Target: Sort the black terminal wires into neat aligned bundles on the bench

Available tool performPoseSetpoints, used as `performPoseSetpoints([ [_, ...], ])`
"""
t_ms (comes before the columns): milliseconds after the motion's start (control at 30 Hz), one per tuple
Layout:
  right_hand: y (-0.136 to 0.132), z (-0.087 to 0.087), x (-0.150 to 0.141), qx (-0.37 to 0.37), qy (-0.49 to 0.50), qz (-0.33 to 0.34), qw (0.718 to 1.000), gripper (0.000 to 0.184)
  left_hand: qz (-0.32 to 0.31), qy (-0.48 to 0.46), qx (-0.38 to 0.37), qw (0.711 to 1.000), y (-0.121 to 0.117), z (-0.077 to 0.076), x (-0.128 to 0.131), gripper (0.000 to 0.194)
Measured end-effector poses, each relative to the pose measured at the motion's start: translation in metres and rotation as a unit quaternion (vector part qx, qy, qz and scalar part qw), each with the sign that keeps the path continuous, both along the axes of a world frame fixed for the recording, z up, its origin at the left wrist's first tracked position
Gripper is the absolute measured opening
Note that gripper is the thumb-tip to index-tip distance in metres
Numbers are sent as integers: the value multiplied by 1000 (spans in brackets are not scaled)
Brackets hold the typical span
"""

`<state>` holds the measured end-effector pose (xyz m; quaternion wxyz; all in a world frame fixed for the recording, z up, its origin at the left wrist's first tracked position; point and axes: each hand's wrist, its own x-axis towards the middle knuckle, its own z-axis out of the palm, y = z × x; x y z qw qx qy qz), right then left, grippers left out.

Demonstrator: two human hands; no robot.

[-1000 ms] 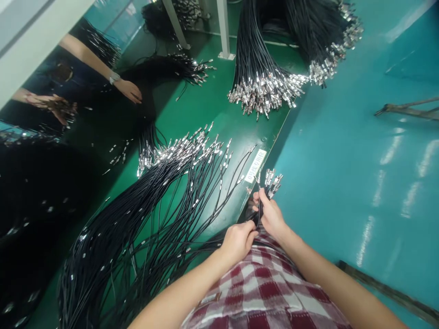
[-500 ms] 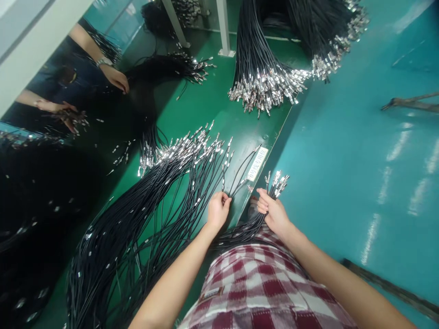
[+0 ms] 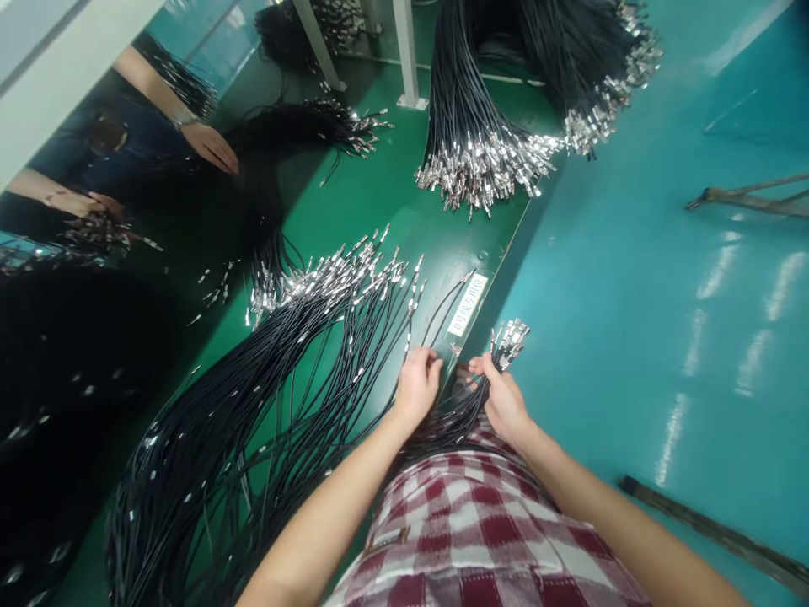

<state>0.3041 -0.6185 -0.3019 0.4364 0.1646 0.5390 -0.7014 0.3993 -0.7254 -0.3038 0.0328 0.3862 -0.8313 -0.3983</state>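
Left hand [image 3: 418,384]: drawn closer to the sticker and to the other hand since the earlier frame; its fingers are curled in, but whether they grip a wire I cannot tell, as the hand hides the spot.
Right hand [image 3: 504,403]: fingers closed around the small wire bunch [image 3: 473,406], on the near side of the sticker, just past the worktop's edge.
Metal tips [image 3: 511,339]: standing up out of the right hand in a tighter cluster than earlier.
Sticker [image 3: 468,305]: flat along the edge of the green worktop [image 3: 385,198], the landmark for the rest.
Loose wires [image 3: 439,305]: a few, just left of the sticker, curving up from beside the left hand.
Wire heap [image 3: 208,405]: farther left of the sticker and stretching toward the person, its ends fanned across the worktop.
Hanging-tip bundles [image 3: 477,160]: beyond the sticker, thick and dense, with ends at the worktop's edge.
Checked shirt [image 3: 484,514]: nearer the person than the sticker, below the bunch.
Co-worker's hand [image 3: 211,145]: far left of the sticker and beyond it, over dark wires.
Progress: by my reading, a modest bunch is gathered in the right hand, while far more wires lie ungathered in the heap.
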Motion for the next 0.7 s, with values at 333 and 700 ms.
performPoseSetpoints([
  [333,-6,-7,-5,-15,-72,0,997,37,-67,-81,-45,993,0,3,20,8],
  [700,-4,-27,-2,65,-108,-133,983,18,-92,60,9,994,42,37,73,10],
])
